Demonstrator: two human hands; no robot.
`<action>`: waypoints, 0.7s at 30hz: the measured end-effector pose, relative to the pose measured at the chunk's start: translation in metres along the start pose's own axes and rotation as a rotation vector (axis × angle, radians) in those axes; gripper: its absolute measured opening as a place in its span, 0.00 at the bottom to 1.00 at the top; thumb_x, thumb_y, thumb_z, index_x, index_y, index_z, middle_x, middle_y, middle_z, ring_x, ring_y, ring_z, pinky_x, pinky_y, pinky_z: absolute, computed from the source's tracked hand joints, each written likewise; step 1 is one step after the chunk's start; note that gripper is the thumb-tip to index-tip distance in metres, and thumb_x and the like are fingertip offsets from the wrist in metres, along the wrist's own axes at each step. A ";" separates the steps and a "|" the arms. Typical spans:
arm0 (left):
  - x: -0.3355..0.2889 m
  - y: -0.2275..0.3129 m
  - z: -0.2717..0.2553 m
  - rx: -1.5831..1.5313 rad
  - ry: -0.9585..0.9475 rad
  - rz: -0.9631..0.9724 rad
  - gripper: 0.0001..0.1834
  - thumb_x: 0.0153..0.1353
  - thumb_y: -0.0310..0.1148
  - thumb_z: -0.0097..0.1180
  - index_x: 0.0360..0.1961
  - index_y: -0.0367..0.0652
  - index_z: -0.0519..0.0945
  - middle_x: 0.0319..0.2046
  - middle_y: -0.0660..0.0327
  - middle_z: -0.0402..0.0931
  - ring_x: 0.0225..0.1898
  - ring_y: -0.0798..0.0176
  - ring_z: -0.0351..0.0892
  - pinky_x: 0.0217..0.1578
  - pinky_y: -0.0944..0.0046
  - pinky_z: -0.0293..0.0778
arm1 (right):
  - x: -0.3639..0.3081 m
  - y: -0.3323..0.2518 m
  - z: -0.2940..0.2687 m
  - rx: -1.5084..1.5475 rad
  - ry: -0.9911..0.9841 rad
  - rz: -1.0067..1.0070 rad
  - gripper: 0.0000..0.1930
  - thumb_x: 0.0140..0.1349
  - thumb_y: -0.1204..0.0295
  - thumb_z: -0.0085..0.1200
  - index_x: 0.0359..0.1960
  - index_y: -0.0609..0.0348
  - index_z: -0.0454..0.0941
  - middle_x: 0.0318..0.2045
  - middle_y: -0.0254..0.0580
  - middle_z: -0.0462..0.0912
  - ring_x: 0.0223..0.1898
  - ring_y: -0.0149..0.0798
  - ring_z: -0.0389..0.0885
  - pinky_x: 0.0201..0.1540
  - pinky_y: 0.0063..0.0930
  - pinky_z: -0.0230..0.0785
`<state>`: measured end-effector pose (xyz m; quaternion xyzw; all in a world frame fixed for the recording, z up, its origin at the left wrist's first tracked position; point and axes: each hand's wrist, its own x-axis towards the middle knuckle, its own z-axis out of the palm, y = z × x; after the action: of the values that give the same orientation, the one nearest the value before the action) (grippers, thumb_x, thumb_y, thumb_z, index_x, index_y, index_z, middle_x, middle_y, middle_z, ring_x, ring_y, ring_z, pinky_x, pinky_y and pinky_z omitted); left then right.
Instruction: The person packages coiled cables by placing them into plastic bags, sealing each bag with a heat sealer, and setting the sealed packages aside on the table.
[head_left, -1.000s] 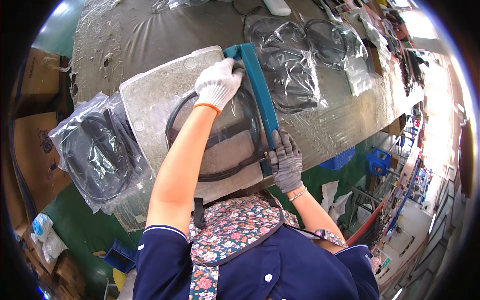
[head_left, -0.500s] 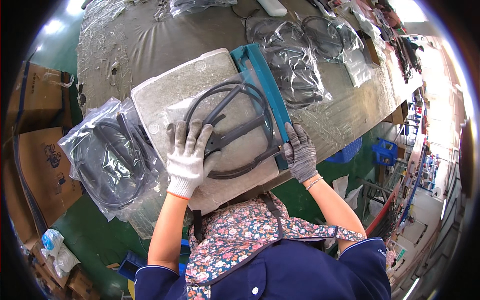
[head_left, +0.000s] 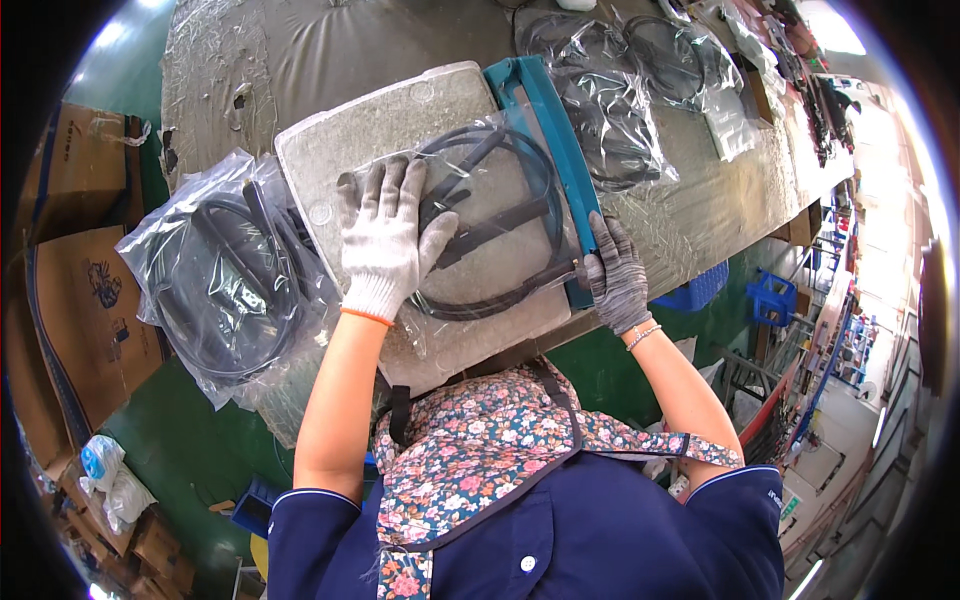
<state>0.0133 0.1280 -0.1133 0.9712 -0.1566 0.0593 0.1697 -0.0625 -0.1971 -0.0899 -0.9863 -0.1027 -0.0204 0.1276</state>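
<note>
My left hand, in a white knitted glove, lies with fingers stretched flat on a clear plastic bag. Inside the bag is a coiled black cable with thick black handle-like parts. A worn grey-white board lies under the bag. Along the board's right side runs a long teal bar, which looks like a bag sealer. My right hand, in a grey glove, closes over the near end of this bar. The bag's right edge reaches the bar, and its contact there is partly hidden.
Another bagged black cable lies left of the board. More bagged cables rest beyond the bar at the right. Cardboard boxes stand left of the table. A blue stool is on the green floor to the right.
My left hand has slid farther from me over the bag, with its fingers still flat. My right hand stays at the bar's near end. The whole view has shifted slightly.
</note>
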 end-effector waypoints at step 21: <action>0.000 0.005 0.007 0.044 0.014 -0.026 0.37 0.65 0.58 0.45 0.67 0.45 0.64 0.67 0.50 0.62 0.70 0.48 0.56 0.71 0.41 0.41 | 0.003 0.016 0.003 0.157 -0.018 -0.082 0.31 0.66 0.64 0.49 0.71 0.50 0.58 0.60 0.55 0.70 0.58 0.60 0.69 0.60 0.50 0.64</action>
<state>0.0119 0.1216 -0.1183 0.9762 -0.1412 0.0675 0.1500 -0.0560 -0.2106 -0.0967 -0.9684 -0.1454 -0.0085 0.2025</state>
